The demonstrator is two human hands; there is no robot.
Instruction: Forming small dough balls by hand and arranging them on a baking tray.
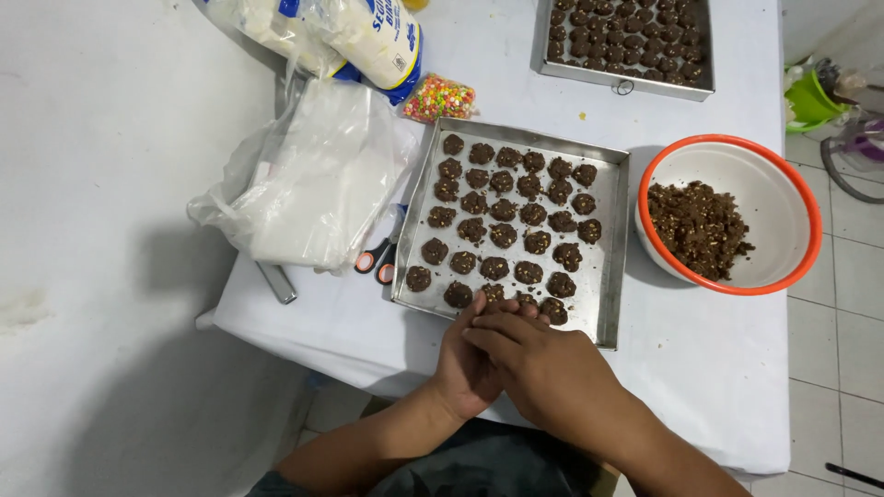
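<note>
A metal baking tray [610,239] lies on the white table, holding several rows of small dark chocolate dough mounds [503,235]. My left hand [463,368] and my right hand [543,368] are pressed together palm to palm at the tray's near edge, the right one lying over the left. Whatever lies between the palms is hidden. To the right of the tray stands a white bowl with an orange rim [783,198] with a heap of dark chocolate dough [698,228] in it.
A second tray [626,83] full of dough mounds sits at the far edge. Left of the near tray are clear plastic bags [313,184], orange-handled scissors [376,260], a bag of coloured sprinkles [440,98] and white sacks [368,37]. Tiled floor lies right.
</note>
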